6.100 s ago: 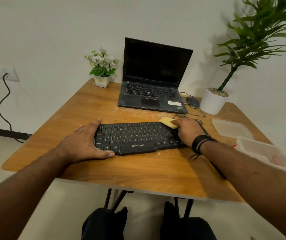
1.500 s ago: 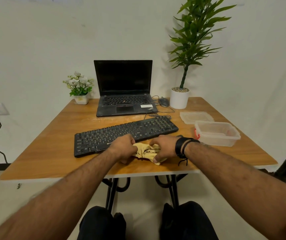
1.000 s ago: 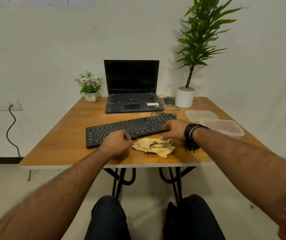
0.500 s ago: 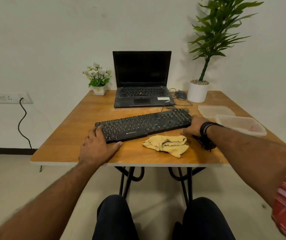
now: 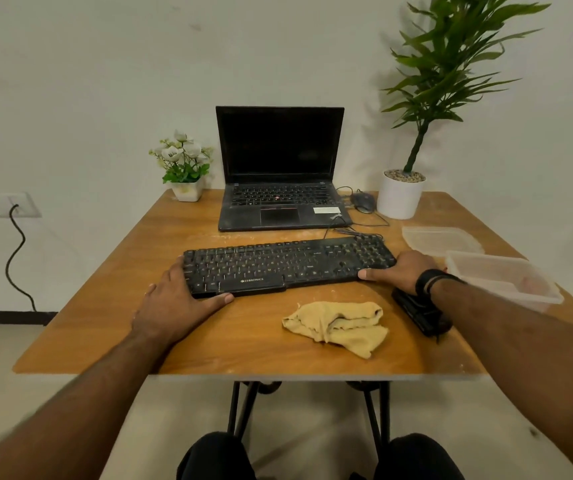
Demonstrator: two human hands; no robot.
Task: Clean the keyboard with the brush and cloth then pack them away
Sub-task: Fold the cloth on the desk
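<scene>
The black keyboard lies flat across the middle of the wooden table. My left hand grips its left end, thumb along the front edge. Its right end is held by my right hand, which wears a black wristband. A crumpled yellow cloth rests loose on the table in front of the keyboard, touching neither hand. A black brush lies on the table under my right forearm, partly hidden by it.
An open black laptop stands behind the keyboard, with a mouse and cables to its right. A clear plastic box and its lid sit at the right edge. A tall potted plant and small flower pot stand at the back.
Both hands let go of the cloth, which now lies on the table. They moved out to the two ends of the keyboard and took hold of it.
</scene>
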